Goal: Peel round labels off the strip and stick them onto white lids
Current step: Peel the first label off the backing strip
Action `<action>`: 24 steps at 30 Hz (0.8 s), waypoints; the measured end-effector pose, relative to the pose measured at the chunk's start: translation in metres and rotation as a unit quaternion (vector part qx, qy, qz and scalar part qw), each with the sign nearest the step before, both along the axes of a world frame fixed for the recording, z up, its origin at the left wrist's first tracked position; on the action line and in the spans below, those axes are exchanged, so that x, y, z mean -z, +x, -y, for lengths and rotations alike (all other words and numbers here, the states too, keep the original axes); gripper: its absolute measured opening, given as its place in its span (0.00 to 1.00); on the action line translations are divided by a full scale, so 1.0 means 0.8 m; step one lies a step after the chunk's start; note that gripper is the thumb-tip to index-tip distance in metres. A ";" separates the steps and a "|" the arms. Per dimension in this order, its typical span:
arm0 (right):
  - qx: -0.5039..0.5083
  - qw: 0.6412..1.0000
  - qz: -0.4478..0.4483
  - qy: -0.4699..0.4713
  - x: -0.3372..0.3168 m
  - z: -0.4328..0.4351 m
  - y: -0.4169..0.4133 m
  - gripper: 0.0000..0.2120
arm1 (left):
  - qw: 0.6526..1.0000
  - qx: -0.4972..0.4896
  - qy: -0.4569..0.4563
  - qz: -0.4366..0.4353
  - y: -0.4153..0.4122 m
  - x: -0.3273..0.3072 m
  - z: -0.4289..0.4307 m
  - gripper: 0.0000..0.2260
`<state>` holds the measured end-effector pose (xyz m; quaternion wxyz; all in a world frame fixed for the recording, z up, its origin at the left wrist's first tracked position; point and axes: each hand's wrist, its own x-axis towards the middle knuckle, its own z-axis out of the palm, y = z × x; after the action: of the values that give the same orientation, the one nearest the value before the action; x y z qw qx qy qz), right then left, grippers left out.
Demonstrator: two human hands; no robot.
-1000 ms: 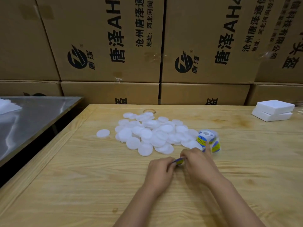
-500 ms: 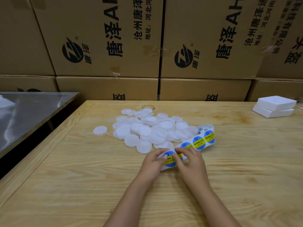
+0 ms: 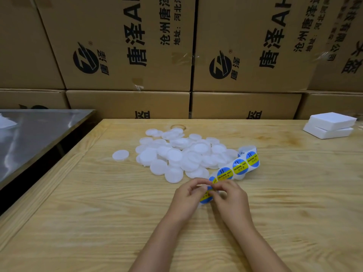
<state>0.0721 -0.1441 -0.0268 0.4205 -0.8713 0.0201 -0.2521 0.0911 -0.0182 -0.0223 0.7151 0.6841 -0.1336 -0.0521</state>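
A heap of white round lids (image 3: 182, 152) lies on the wooden table (image 3: 98, 203), with one lid (image 3: 120, 155) apart at its left. A strip of round blue-and-yellow labels (image 3: 235, 167) runs from a small roll (image 3: 248, 153) at the heap's right edge down to my hands. My left hand (image 3: 188, 199) and my right hand (image 3: 229, 199) meet in front of the heap and pinch the strip's near end, where a blue-and-yellow label (image 3: 206, 198) shows between the fingers. Whether that label is lifted off the backing is hidden.
Two stacked white blocks (image 3: 330, 125) sit at the table's far right. A steel-topped table (image 3: 33, 134) stands to the left across a dark gap. Printed cardboard boxes (image 3: 127, 55) wall off the far edge.
The strip has been pulled out from the roll, which has rolled onto its side, so several labels now face up. Both hands stay together at the strip's near end.
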 end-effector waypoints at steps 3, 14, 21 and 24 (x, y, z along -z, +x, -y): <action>0.010 1.000 -0.021 -0.009 0.005 -0.002 0.000 0.04 | 0.996 -0.050 0.078 0.011 0.001 0.008 0.002 0.04; -0.105 0.982 -0.159 0.009 -0.025 0.025 -0.007 0.10 | 0.989 -0.121 0.082 -0.029 0.007 0.012 0.003 0.18; -0.217 0.945 -0.220 0.110 -0.053 0.065 -0.020 0.10 | 0.991 -0.093 0.099 0.005 0.010 0.015 -0.001 0.15; -0.212 0.940 -0.144 0.225 -0.067 0.074 -0.021 0.10 | 0.990 -0.085 0.110 0.010 0.009 0.016 -0.002 0.13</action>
<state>0.0552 -0.2037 0.0264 0.6418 -0.7651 -0.0485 -0.0175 0.0980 -0.0168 -0.0352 0.6357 0.7682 -0.0754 0.0014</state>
